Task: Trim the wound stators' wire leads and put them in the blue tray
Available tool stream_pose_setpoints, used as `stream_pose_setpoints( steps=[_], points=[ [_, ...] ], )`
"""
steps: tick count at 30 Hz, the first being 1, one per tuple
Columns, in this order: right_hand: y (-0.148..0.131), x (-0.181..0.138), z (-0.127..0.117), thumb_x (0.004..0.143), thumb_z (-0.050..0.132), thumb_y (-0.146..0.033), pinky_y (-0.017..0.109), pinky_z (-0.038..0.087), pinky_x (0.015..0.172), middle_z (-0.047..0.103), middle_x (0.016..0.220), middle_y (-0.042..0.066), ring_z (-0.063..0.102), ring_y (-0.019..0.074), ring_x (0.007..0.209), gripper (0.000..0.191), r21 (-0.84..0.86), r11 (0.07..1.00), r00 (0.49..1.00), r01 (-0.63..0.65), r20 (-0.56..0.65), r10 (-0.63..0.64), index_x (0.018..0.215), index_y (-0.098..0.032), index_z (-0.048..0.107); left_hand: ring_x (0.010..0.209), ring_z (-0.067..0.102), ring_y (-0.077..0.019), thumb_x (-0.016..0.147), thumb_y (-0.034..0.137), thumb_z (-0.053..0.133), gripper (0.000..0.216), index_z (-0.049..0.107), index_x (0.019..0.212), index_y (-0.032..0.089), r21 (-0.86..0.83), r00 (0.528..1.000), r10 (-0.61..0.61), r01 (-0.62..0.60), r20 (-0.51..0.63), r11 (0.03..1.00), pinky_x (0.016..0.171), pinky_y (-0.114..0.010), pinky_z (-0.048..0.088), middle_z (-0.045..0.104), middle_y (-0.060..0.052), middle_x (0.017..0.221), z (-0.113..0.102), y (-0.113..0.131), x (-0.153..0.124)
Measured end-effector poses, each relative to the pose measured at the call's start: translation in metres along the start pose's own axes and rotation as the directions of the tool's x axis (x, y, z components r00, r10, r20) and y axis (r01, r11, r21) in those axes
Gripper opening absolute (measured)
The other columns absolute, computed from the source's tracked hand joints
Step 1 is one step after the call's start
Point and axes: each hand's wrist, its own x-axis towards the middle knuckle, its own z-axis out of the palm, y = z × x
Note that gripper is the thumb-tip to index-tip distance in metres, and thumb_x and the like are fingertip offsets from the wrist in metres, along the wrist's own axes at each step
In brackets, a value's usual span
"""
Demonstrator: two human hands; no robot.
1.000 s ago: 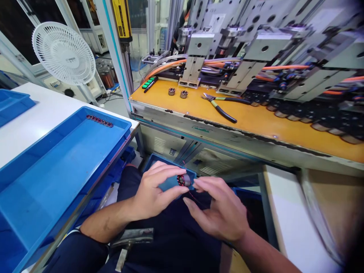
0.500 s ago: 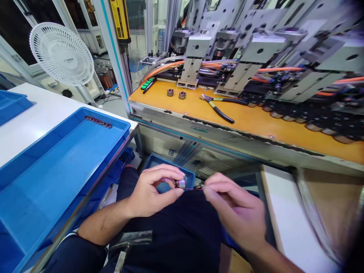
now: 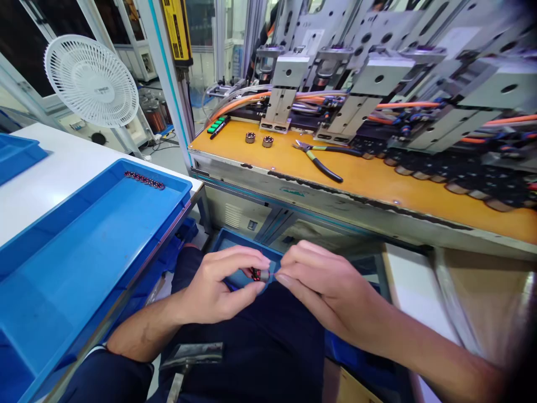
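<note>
Between the thumb and fingers of my left hand (image 3: 224, 285) is a small round motor stator (image 3: 260, 275) with a grey outer rim and red-and-black windings. My right hand (image 3: 316, 280) is closed in a pinch just right of it, on a thin reddish wire (image 3: 272, 273) that runs from the stator. The fingertips hide the wire's end. Both hands are above my lap, in front of the orange bench top.
A large blue tray (image 3: 96, 224) at left holds a row of stators (image 3: 145, 180). On the orange bench (image 3: 235, 148) lie cutting pliers (image 3: 321, 159), two loose stators (image 3: 259, 139) and a marker (image 3: 220, 127). Machine fixtures (image 3: 352, 112) stand behind. A lower blue tray (image 3: 222, 238) is beyond my hands.
My right hand has moved left, close to the stator, and the stretch of wire showing is shorter. My left hand has tilted the stator so its windings show more.
</note>
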Motion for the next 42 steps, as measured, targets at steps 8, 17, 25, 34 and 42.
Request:
stream_pose_setpoints(
  steps=[8,17,25,34,42],
  points=[
    [0.043,0.032,-0.055,0.093,0.058,-0.033,0.025,0.048,0.071,0.069,0.084,0.004,0.062,0.0139,0.075,0.021,-0.136,0.958,0.961,-0.252,-0.155,0.231,0.083,-0.018,0.069,0.081,0.069,-0.0151,0.075,0.001,0.069,0.023,0.072,0.095,0.013,0.000,0.994,0.052,-0.052,-0.094,0.999,0.074,-0.026,0.057,0.071,-0.014,0.103,-0.003,-0.006,-0.004],
    [0.180,0.074,-0.082,0.083,0.063,-0.056,0.055,0.041,0.095,0.067,0.102,0.015,0.055,0.0315,0.106,0.044,-0.418,0.786,0.890,-0.455,-0.238,0.389,0.092,-0.013,0.065,0.090,0.070,-0.0180,0.076,0.001,0.069,0.026,0.072,0.097,0.016,-0.019,0.983,-0.010,0.007,-0.181,1.000,0.079,-0.029,0.058,0.070,-0.012,0.105,-0.005,-0.009,-0.003],
    [0.147,0.033,-0.069,0.080,0.050,-0.063,0.065,0.041,0.092,0.057,0.090,0.012,0.053,0.0390,0.103,0.035,-0.367,0.846,0.921,-0.387,-0.204,0.333,0.089,-0.031,0.061,0.090,0.069,-0.0175,0.076,0.002,0.070,0.025,0.074,0.095,0.017,-0.027,0.966,-0.067,0.062,-0.249,0.998,0.077,-0.028,0.057,0.072,-0.010,0.103,-0.012,-0.011,-0.007],
    [0.049,-0.069,0.007,0.085,0.054,-0.024,0.044,0.053,0.084,0.055,0.111,0.012,0.061,0.0299,0.100,0.045,-0.093,0.918,0.900,-0.386,-0.255,0.353,0.129,-0.026,0.045,0.092,0.069,-0.0191,0.076,0.003,0.070,0.025,0.074,0.096,0.018,-0.074,0.965,-0.084,0.067,-0.250,0.995,0.081,-0.033,0.057,0.072,-0.010,0.104,-0.004,-0.018,-0.002],
    [-0.026,-0.107,0.067,0.094,0.047,-0.015,0.034,0.050,0.102,0.057,0.126,0.006,0.063,0.0165,0.111,0.061,0.753,0.498,0.855,-0.430,0.162,0.493,0.145,-0.042,0.026,0.094,0.069,-0.0195,0.078,0.006,0.069,0.022,0.074,0.096,0.018,-0.079,0.964,-0.133,0.118,-0.231,0.990,0.081,-0.033,0.057,0.073,-0.011,0.104,0.001,-0.017,0.000]
  ],
)
